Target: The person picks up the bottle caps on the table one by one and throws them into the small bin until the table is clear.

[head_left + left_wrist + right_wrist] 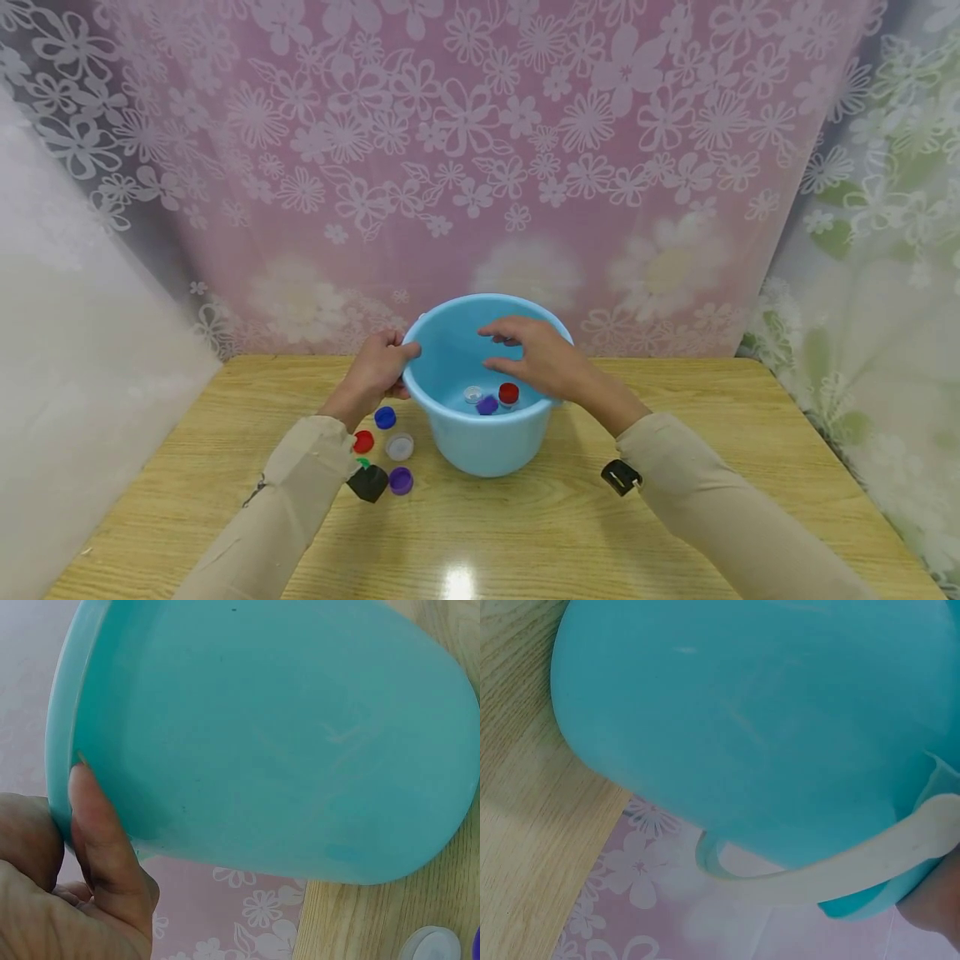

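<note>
The light-blue bucket [487,450] sits on the wooden table [720,467], its mouth facing up toward the person. At the bucket's left edge, the left hand [378,365] pinches the rim, with the thumb over the inner side and the fingers outside. The right hand [543,357] reaches over the bucket's right rim into the opening, its thumb and fingers parted and nothing between them. Low inside the bucket lie a clear cap [472,394], a purple piece [487,405] and a red-topped piece [508,393]; they are small in the head view, so the purple one's exact shape is hard to tell. Just left of the bucket, on the table, are a blue cap [385,417], a red cap [363,442], a white cap [400,447], a purple cap [401,481] and a black object [368,482] with a green tip [363,462]. A white handle [832,877] runs along the bucket's outside in the right wrist view. Behind the bucket hangs a pink flowered curtain [480,192].
</note>
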`<state>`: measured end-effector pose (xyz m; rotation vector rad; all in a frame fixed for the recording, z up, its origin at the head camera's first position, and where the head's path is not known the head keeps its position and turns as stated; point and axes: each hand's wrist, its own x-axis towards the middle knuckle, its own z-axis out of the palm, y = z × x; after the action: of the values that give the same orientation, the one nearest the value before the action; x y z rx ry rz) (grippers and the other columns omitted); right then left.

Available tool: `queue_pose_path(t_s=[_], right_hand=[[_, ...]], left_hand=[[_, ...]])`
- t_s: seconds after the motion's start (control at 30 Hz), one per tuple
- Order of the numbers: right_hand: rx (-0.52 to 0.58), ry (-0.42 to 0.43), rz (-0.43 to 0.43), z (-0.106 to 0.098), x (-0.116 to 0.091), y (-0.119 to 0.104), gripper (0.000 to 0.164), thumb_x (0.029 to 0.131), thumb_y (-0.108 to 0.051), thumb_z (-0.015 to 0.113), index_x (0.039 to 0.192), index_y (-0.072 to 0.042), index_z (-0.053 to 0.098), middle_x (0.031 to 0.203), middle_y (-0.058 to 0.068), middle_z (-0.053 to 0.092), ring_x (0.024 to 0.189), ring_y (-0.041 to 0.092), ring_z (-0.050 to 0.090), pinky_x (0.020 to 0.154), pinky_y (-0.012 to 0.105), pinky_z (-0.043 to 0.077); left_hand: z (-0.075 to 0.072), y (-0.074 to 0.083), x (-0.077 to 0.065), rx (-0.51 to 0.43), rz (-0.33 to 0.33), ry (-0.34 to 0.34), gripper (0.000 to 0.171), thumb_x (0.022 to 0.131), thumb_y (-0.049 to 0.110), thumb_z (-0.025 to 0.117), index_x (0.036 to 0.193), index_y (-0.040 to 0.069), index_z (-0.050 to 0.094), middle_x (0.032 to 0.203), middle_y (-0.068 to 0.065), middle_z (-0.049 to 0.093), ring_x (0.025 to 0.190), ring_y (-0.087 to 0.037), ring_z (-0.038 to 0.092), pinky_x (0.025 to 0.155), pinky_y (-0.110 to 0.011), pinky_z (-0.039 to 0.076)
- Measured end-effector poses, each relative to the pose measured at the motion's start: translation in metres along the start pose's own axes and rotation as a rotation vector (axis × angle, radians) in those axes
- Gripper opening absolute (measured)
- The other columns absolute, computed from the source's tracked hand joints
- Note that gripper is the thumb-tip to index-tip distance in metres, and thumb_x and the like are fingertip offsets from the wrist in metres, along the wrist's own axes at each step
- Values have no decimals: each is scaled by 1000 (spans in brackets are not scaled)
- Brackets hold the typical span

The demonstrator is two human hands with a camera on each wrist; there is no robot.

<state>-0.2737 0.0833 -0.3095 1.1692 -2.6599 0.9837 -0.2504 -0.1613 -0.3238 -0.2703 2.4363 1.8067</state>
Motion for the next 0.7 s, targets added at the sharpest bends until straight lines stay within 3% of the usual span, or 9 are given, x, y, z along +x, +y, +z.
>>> queue_pose_path(t_s=[0.3,0.47,0.7], right_hand=[[-17,124,-7,-3,-3,4,33,93,-26,64,122,-11,63,123,3,60,113,25,56,95,41,47],[-5,217,-15,-11,-4,8,28,93,-20,64,118,-8,65,122,7,59,118,25,51,97,44,43],[16,342,86,-27,-11,18,27,95,-15,59,118,-2,62,124,14,56,118,32,50,97,51,43]], left_hand=[[1,1,-1,-3,-10,-3,17,97,16,52,100,1,46,82,-22,59,47,-15,57,47,-26,53],[0,1,0,-4,-7,-9,17,97,17,52,100,1,46,82,-21,59,47,-15,58,47,-26,53],[-1,-1,2,3,-10,-8,18,97,18,52,99,2,46,80,-19,59,48,-16,59,49,-27,54]])
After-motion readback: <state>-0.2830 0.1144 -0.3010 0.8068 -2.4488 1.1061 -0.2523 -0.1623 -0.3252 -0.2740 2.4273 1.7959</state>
